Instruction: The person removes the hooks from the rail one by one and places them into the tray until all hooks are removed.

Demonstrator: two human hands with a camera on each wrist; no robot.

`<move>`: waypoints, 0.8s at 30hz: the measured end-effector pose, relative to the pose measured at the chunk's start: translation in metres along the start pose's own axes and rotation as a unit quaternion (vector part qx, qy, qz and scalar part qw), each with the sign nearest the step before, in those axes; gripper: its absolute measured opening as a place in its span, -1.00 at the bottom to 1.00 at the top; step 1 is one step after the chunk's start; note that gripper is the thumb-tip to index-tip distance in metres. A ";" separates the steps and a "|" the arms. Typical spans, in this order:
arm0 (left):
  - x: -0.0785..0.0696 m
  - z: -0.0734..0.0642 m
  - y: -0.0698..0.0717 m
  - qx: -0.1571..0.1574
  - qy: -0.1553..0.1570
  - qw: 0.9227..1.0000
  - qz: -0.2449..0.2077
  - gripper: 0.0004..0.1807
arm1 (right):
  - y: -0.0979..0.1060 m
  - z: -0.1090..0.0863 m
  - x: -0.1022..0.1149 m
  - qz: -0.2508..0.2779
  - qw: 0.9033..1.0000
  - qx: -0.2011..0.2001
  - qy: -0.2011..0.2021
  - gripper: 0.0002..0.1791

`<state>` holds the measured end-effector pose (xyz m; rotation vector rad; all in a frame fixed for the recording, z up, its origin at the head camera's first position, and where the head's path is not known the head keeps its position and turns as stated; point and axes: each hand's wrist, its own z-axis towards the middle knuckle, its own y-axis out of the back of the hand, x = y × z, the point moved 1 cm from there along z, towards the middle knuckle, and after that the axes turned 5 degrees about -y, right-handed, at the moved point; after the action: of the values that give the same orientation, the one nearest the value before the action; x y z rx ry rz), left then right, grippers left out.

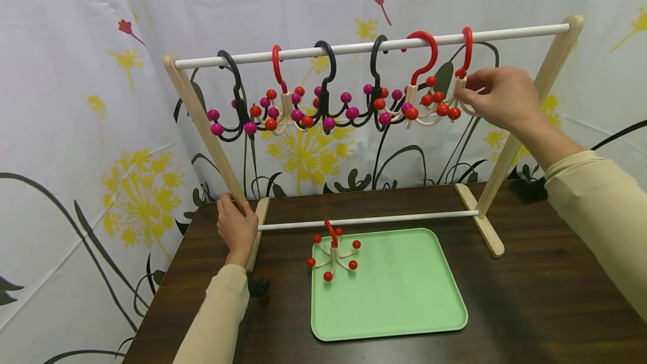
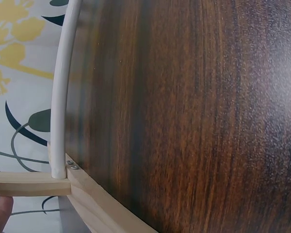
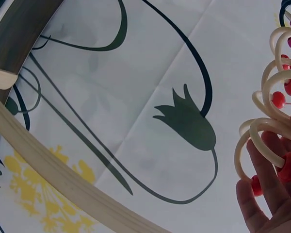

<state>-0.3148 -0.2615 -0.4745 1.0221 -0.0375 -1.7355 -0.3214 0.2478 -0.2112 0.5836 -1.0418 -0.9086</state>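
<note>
My right hand (image 1: 502,97) pinches the cream stem of the rightmost multi-arm hanger (image 1: 460,84), whose red hook is over the rack's top rail. In the right wrist view, my fingers (image 3: 269,165) lie among its curved cream arms and red balls. Around the foot of the wooden rack's left post (image 1: 204,119), my left hand (image 1: 236,226) grips the wood; only a fingertip (image 2: 1,213) shows in the left wrist view. Another cream hanger (image 1: 333,254) with a red hook and red balls stands on the green tray (image 1: 399,296).
Several more hangers hang along the white top rail (image 1: 520,32), some with black hooks (image 1: 241,108) and pink balls. A white lower bar (image 1: 404,219) joins the rack's feet on the dark wooden table (image 1: 546,296). Behind is a flower-printed curtain (image 1: 126,173).
</note>
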 end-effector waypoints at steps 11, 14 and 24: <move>-0.001 -0.001 0.001 0.001 0.000 1.000 0.000 -0.72 | 0.010 -0.002 0.004 -0.028 0.998 -0.053 -0.012 -0.52; -0.001 -0.002 0.001 0.001 -0.001 1.000 0.000 -0.72 | 0.013 -0.001 0.006 -0.031 0.996 -0.079 -0.017 -0.51; -0.001 0.000 0.001 -0.004 -0.004 1.000 0.001 -0.72 | 0.029 -0.007 0.002 -0.020 0.987 -0.145 -0.062 -0.49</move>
<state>-0.3137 -0.2613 -0.4735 1.0093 -0.0371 -1.7377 -0.3045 0.2617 -0.1902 0.3098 -0.9879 -1.1203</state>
